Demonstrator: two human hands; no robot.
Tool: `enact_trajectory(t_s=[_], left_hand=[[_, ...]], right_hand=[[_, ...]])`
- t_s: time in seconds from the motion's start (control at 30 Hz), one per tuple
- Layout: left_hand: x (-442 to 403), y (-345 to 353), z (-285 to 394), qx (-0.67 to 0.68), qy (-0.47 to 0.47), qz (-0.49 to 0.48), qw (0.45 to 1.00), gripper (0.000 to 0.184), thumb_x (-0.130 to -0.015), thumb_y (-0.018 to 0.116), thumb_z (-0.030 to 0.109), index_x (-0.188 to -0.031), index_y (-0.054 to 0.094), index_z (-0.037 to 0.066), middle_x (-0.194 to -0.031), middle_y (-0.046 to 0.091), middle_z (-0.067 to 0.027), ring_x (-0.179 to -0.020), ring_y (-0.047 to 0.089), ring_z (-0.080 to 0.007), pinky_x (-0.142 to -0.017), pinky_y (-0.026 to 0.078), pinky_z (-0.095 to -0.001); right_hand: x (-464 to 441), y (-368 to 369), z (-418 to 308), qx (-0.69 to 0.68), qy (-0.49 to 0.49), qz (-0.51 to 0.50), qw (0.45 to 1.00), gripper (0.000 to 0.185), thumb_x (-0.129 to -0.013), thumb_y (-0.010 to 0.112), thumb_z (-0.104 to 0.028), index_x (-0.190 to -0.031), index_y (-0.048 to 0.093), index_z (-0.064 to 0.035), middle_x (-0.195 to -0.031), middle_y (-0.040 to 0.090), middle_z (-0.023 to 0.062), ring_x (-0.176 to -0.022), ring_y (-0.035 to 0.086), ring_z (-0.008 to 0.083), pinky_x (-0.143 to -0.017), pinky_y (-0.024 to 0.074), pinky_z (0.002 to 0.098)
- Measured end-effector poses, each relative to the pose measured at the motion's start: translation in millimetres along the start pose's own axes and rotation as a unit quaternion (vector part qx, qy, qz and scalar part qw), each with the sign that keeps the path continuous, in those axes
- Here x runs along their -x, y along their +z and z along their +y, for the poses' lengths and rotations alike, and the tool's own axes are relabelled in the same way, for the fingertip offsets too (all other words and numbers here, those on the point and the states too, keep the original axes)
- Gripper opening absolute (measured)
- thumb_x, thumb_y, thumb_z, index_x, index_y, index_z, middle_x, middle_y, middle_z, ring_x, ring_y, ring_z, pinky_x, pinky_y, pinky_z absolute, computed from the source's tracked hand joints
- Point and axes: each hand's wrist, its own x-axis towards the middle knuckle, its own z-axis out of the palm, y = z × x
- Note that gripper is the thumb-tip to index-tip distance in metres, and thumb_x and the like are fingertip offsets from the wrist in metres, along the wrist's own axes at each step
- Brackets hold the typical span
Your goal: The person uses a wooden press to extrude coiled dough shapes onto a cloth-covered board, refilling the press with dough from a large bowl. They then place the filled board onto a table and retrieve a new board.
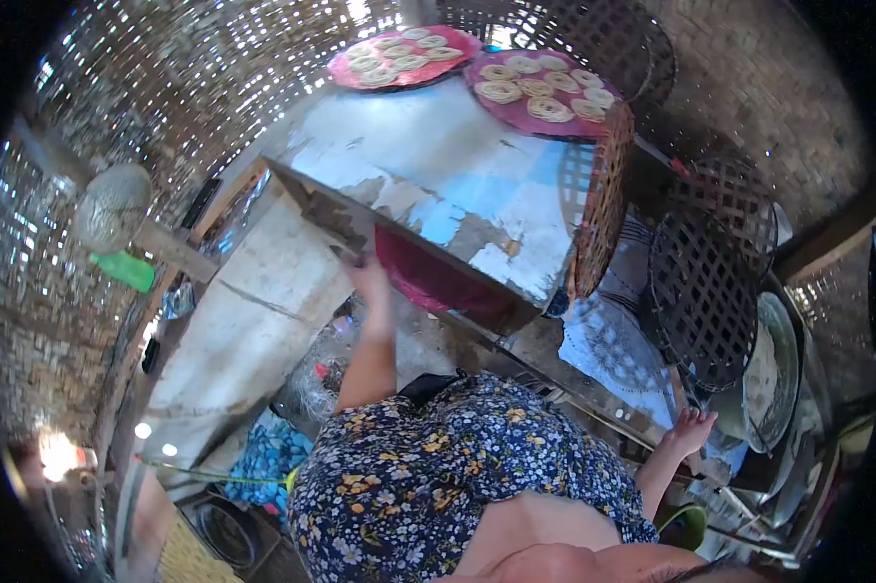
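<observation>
My left hand (368, 280) reaches to the front edge of a worn, peeling white table (399, 146). It is beside the open compartment under the tabletop, where a magenta sheet (428, 277) shows. Its fingers are partly lost against the dark edge, so their grip does not show. My right hand (690, 434) hangs low at the right with its fingers loosely bent and apart, nothing visible in it. Nearest to it are a white lace cloth (613, 355) and a dark open-weave basket (705, 301).
Two round pink trays, one left (360, 80) and one right (530, 119), bear several pale coiled rounds at the table's back. A woven basket (603, 204) leans on its right edge. A pale board (253, 301), a green bottle (125, 270) and a blue patterned bundle (268, 457) lie left.
</observation>
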Motion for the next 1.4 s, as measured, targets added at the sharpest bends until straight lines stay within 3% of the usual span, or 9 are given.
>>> enact_trajectory(t_s=[0.03, 0.1, 0.2, 0.57, 0.7, 0.8, 1.03, 1.13, 1.4], left_hand=[[16.9, -8.4, -11.1, -0.062, -0.164, -0.128, 0.976, 0.048, -0.068, 0.065, 0.013, -0.109, 0.048, -0.006, -0.092, 0.058, -0.0160, -0.082, 0.056, -0.0238, -0.075, 0.044, -0.0355], [42.8, 0.5, -63.1, -0.104, -0.089, -0.155, 0.978, 0.064, -0.064, 0.070, 0.015, -0.120, 0.044, -0.004, -0.099, 0.055, -0.0192, -0.091, 0.055, -0.0285, -0.084, 0.042, -0.0369], [77.1, -3.1, -4.8, -0.332, -0.032, -0.106, 0.937, 0.071, -0.063, 0.072, 0.014, -0.124, 0.040, -0.001, -0.104, 0.052, -0.0209, -0.097, 0.052, -0.0336, -0.088, 0.041, -0.0389], [82.5, -17.6, -11.9, -0.228, -0.204, -0.117, 0.945, 0.069, -0.066, 0.063, 0.005, -0.128, 0.034, -0.001, -0.090, 0.062, -0.0144, -0.085, 0.061, -0.0292, -0.076, 0.047, -0.0368], [85.7, -15.7, -39.1, -0.147, -0.235, -0.110, 0.954, 0.069, -0.065, 0.067, 0.010, -0.126, 0.036, -0.003, -0.099, 0.061, -0.0187, -0.089, 0.060, -0.0303, -0.079, 0.047, -0.0361], [95.4, -0.9, -34.0, -0.261, -0.129, -0.068, 0.954, 0.075, -0.063, 0.072, 0.015, -0.126, 0.035, -0.003, -0.108, 0.055, -0.0224, -0.096, 0.056, -0.0337, -0.085, 0.045, -0.0380], [96.8, -0.5, 13.9, -0.300, -0.204, -0.093, 0.927, 0.074, -0.068, 0.071, 0.015, -0.129, 0.031, 0.002, -0.115, 0.048, -0.0228, -0.103, 0.051, -0.0378, -0.088, 0.042, -0.0424], [98.7, 2.3, -10.1, -0.306, -0.129, -0.063, 0.941, 0.069, -0.071, 0.069, 0.013, -0.128, 0.032, 0.001, -0.108, 0.053, -0.0226, -0.098, 0.054, -0.0375, -0.085, 0.043, -0.0427], [77.6, -29.3, 1.3, -0.292, -0.135, -0.094, 0.942, 0.067, -0.069, 0.069, 0.012, -0.127, 0.037, 0.000, -0.079, 0.064, -0.0157, -0.077, 0.061, -0.0318, -0.072, 0.047, -0.0401]], right_hand=[[-9.9, -9.5, 2.7, 0.001, 0.008, -0.045, 0.999, 0.025, -0.087, 0.053, -0.032, -0.092, 0.047, -0.0082, -0.074, 0.045, 0.0000, -0.063, 0.045, 0.0132, -0.058, 0.0418, 0.0291], [10.4, 3.5, -8.4, 0.014, 0.017, -0.041, 0.999, 0.027, -0.086, 0.055, -0.029, -0.098, 0.048, -0.0053, -0.084, 0.048, 0.0028, -0.070, 0.047, 0.0149, -0.061, 0.0425, 0.0291], [18.2, -5.9, -13.8, 0.030, 0.043, -0.082, 0.995, 0.035, -0.085, 0.057, -0.027, -0.108, 0.048, -0.0023, -0.097, 0.049, 0.0058, -0.080, 0.048, 0.0166, -0.067, 0.0426, 0.0303], [31.2, -193.5, -68.9, 0.120, 0.136, -0.032, 0.983, 0.018, -0.088, 0.051, -0.026, -0.086, 0.053, -0.0081, -0.071, 0.051, 0.0000, -0.062, 0.047, 0.0129, -0.058, 0.0402, 0.0254], [50.1, -204.5, -82.8, 0.127, 0.162, -0.058, 0.977, 0.018, -0.089, 0.050, -0.025, -0.079, 0.049, -0.0100, -0.065, 0.048, -0.0017, -0.058, 0.046, 0.0118, -0.056, 0.0394, 0.0250], [81.0, -168.1, -88.1, 0.159, 0.164, -0.060, 0.972, 0.019, -0.088, 0.051, -0.025, -0.075, 0.046, -0.0122, -0.060, 0.047, -0.0022, -0.054, 0.045, 0.0113, -0.055, 0.0403, 0.0258], [67.2, -181.0, -75.9, 0.221, 0.267, -0.177, 0.921, 0.016, -0.086, 0.053, -0.024, -0.075, 0.047, -0.0143, -0.061, 0.046, -0.0037, -0.055, 0.043, 0.0104, -0.055, 0.0380, 0.0283], [75.8, -186.2, -72.8, 0.239, 0.304, -0.126, 0.913, 0.017, -0.086, 0.054, -0.024, -0.074, 0.046, -0.0147, -0.061, 0.046, -0.0038, -0.055, 0.044, 0.0108, -0.056, 0.0377, 0.0286], [97.4, -166.7, -70.9, 0.270, 0.343, -0.107, 0.893, 0.027, -0.087, 0.052, -0.025, -0.064, 0.045, -0.0147, -0.054, 0.042, -0.0023, -0.050, 0.041, 0.0123, -0.054, 0.0350, 0.0297]])
